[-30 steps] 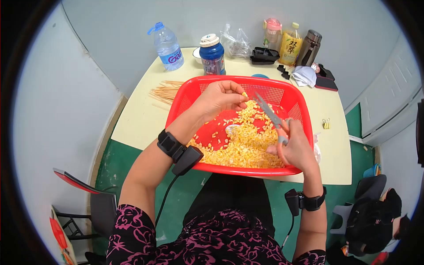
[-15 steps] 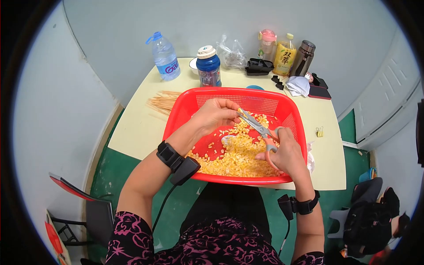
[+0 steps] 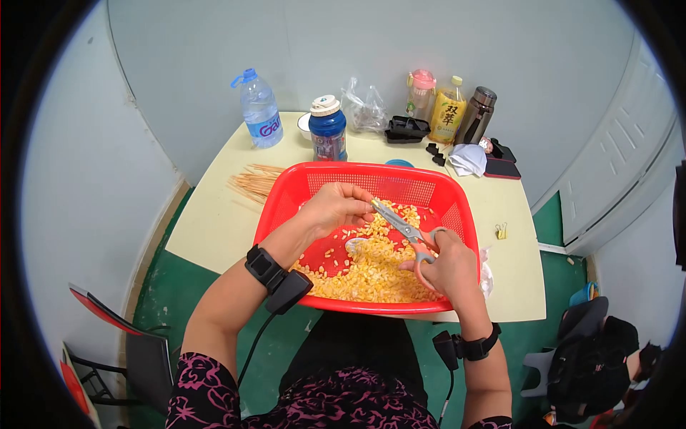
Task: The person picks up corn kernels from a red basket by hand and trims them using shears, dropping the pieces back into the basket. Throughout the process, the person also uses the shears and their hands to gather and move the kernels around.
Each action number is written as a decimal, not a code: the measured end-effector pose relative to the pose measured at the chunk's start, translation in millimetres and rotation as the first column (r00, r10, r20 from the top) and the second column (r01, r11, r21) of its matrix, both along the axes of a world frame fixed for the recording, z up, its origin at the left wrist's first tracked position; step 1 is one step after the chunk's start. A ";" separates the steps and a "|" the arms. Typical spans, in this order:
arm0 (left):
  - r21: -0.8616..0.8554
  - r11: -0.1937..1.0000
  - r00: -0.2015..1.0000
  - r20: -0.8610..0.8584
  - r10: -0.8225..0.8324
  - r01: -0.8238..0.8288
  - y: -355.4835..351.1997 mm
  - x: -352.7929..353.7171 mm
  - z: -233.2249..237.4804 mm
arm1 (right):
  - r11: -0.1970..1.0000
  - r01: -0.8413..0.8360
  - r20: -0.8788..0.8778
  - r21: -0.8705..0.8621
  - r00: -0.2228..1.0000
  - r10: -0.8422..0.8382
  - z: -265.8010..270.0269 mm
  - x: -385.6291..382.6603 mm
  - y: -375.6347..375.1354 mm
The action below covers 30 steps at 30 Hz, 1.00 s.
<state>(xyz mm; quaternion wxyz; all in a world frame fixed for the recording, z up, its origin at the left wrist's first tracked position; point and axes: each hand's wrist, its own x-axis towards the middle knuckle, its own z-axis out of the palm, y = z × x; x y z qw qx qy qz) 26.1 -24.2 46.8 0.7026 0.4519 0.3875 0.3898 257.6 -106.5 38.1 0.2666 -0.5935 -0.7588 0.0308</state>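
Orange-handled metal scissors (image 3: 402, 227) are gripped in the right hand (image 3: 451, 266); a small yellow kernel (image 3: 374, 205) is pinched by the left hand (image 3: 334, 207) above the red perforated plastic basket (image 3: 371, 308).

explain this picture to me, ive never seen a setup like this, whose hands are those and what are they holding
There is no robot: these are a person's own bare hands, seen by a camera worn on the head, looking forward and down. The left hand pinches a small yellow piece in its fingers; the right hand holds scissors, their tips at that piece. Both are over a red basket of yellow kernels. Around it on the table are thin sticks, bottles and a clip.
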 end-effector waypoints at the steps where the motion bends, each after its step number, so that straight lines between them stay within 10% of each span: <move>1: -0.004 1.000 1.000 0.000 0.000 0.000 -0.5 0.1 0.6 | 0.999 -0.009 0.002 0.031 1.000 0.009 -1.0 0.6 0.1; 13: -0.063 0.998 0.999 0.027 -0.027 0.029 2.0 -1.5 -6.0 | 0.998 -0.009 0.036 0.066 0.999 0.007 -3.3 4.4 -1.0; 22: 0.085 0.988 0.946 -0.309 -0.096 0.128 8.0 -8.0 -12.8 | 0.987 0.155 -0.222 -0.052 0.961 -0.163 5.0 1.2 1.8; 30: 0.194 0.799 0.518 -0.839 -0.165 0.569 12.7 -10.0 -22.7 | 0.988 0.149 -0.189 -0.047 0.970 -0.156 -4.8 1.4 3.8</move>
